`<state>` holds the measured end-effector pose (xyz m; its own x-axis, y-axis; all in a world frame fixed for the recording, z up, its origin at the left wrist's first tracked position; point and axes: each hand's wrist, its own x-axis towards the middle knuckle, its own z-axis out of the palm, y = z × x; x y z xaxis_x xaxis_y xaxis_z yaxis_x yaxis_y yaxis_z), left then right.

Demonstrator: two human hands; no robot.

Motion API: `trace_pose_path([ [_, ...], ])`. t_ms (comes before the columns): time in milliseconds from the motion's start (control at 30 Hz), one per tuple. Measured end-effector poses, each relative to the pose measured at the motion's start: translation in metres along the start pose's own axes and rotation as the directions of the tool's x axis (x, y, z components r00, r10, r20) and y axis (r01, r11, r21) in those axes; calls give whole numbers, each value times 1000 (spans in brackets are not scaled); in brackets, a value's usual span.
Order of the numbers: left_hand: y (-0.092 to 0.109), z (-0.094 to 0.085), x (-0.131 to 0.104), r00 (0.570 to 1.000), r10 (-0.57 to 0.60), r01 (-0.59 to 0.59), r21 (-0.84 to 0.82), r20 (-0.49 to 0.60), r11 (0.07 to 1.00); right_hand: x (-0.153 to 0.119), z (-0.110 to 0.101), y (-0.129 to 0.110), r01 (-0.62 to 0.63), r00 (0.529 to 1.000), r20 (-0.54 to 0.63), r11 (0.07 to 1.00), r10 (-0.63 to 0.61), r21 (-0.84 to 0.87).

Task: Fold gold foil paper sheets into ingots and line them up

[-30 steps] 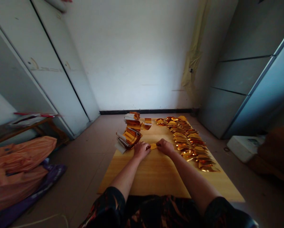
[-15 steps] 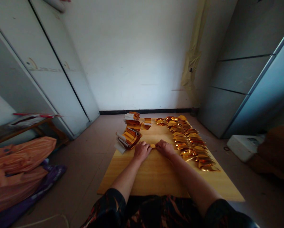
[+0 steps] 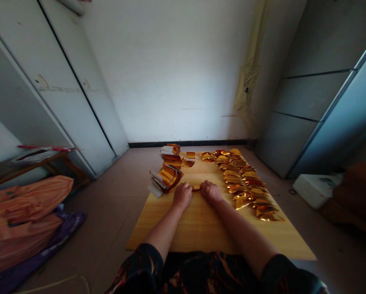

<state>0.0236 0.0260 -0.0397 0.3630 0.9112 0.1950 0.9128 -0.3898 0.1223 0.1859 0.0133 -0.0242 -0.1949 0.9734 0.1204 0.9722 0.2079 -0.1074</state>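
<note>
Between my two hands is a small piece of gold foil paper [image 3: 196, 188], narrow and folded, low over the wooden board. My left hand [image 3: 183, 193] is closed on its left end, and my right hand [image 3: 210, 191] is closed on its right end. The fingers cover both ends of the paper. To the left of my left hand lies a loose stack of gold foil sheets [image 3: 169, 176] with whitish backs. Rows of folded gold foil pieces [image 3: 244, 179] lie to the right of my right hand.
The wooden board [image 3: 198, 232] fills the space before me. More foil sheets [image 3: 171, 159] lie at its far left. A grey cabinet [image 3: 69, 94] stands left, a white box [image 3: 311, 190] on the floor at right, and orange plastic bags [image 3: 26, 204] at lower left.
The foil piece between my hands looks narrower and darker than before. My right hand has shifted slightly to the left, while my left hand stays nearly in place.
</note>
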Motion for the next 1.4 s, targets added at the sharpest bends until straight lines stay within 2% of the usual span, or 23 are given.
trace_pose_path([
  [200, -1, 2, 0, 999, -33, 33, 12, -4, 999, 0, -5, -9, -80, 996, 25, 997, 80, 22],
  [333, -1, 4, 1, 998, -46, 47, 24, -32, 999, -1, -4, -12, -74, 997, 4, 997, 74, 11],
  [533, 0, 2, 1, 989, -131, 130, -24, -71, 991, 1, 1, -11, -41, 999, -31, 999, 40, -21],
  [800, -6, 4, 1, 989, -126, 111, -165, -84, 980, 2, 8, -7, -22, 996, -87, 999, 20, -25],
  [1000, -9, 8, 2, 986, -142, 122, -199, -89, 972, 3, 13, -6, -16, 995, -95, 1000, 13, -24],
  [1400, -8, 7, 2, 986, -136, 108, -242, -100, 964, -2, 3, -13, -34, 997, -66, 997, 30, -66],
])
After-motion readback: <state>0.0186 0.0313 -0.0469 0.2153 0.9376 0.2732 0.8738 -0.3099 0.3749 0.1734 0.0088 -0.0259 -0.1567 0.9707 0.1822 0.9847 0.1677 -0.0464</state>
